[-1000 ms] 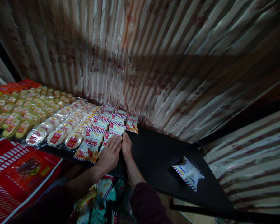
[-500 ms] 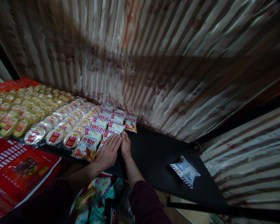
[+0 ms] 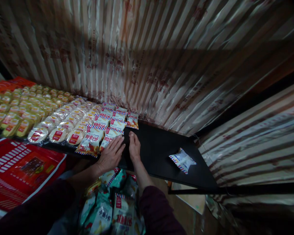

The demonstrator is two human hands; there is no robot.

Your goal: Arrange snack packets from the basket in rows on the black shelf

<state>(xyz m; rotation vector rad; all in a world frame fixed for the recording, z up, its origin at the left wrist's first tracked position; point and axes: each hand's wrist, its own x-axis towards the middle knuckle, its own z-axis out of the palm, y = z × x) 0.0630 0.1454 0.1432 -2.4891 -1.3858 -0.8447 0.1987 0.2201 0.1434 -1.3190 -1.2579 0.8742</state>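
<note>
My left hand [image 3: 111,153] lies with its fingers stretched out over the right edge of a front snack bag [image 3: 109,136], a white one with red lettering and a striped rim. Just right of it, my right hand [image 3: 134,146] hovers at the black shelf [image 3: 152,143], fingers curled together, apart from the bags, with nothing visible in it. Another upright bag [image 3: 92,138] stands left of the touched one, with similar bags in rows behind. A single bag [image 3: 132,120] stands at the back right of these rows.
Round wrapped cakes [image 3: 75,137] and yellow-wrapped packs [image 3: 24,127] fill the shelf's left. One snack bag [image 3: 183,160] lies flat at right. Below are a red basket [image 3: 14,163] and a heap of snack bags [image 3: 123,212]. A striped plastic sheet [image 3: 137,58] hangs behind.
My right hand has come away from the front bag's side, leaving a gap, and its fingers have curled. My left hand stays on the bag. The view has shifted slightly.
</note>
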